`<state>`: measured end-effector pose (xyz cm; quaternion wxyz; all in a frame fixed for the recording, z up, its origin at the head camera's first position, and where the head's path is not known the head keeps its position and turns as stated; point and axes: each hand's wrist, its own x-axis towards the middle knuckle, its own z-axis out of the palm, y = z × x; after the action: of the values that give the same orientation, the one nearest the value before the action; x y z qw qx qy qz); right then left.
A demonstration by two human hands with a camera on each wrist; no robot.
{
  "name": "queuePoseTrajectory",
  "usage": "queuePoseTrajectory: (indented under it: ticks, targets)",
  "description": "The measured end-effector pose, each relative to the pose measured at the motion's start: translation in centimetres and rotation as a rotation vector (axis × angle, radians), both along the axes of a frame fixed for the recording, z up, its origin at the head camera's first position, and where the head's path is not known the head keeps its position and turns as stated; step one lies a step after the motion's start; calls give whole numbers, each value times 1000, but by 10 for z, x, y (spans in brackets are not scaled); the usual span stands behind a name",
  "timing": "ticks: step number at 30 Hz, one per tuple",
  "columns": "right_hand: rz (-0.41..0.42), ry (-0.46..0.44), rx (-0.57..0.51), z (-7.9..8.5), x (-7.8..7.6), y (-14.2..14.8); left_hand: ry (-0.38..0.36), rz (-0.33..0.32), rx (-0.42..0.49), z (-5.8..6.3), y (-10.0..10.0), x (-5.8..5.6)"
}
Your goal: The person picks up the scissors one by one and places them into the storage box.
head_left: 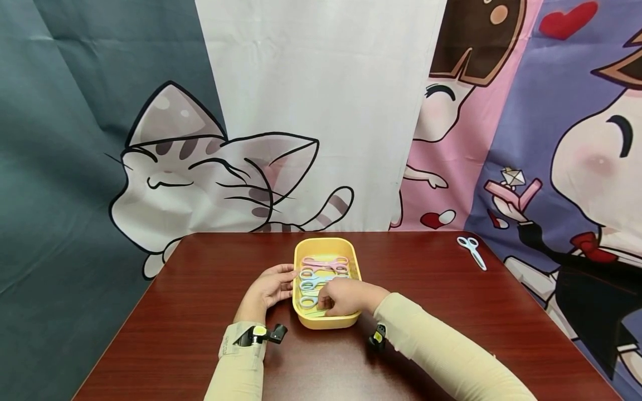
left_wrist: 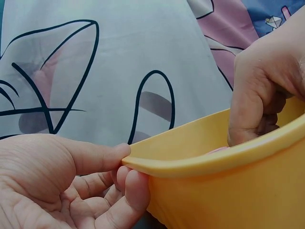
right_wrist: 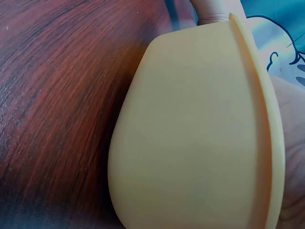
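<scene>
A yellow plastic tray with raised walls stands on the table and holds several scissors. Pink scissors lie towards its far end, with light-blue scissors nearer. My left hand pinches the left rim, its thumb on top and fingers below, as the left wrist view shows. Inside the tray, my right hand reaches down with bent fingers near a pale green piece at the near end. The fingertips are hidden behind the tray in the left wrist view, so what they grip does not show.
One pair of light-blue scissors lies apart at the table's far right. The brown wooden table ends at a cartoon-printed cloth hanging behind it. Camera mounts sit on both wrists.
</scene>
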<state>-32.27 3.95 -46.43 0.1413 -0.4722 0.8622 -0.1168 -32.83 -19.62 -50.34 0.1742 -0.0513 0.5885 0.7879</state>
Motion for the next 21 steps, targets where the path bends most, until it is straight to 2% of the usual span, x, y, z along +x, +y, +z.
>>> queuePoseTrajectory:
  ticks: [3,8,11,16,21]
  targets:
    - [-3,-5,-3,2,1,0,-4,3,3,0,1,0]
    - [-2,-85,-55,4,0,0,-11,7,4,1,1,0]
    - [17,-102,-64,3,0,0,-10,8,5,1,1,-1]
    - [54,-62,-46,-2,0,0,-8,6,3,0,1,0]
    - [52,-18,-32,-4,0,0,-10,13,-1,0,2,0]
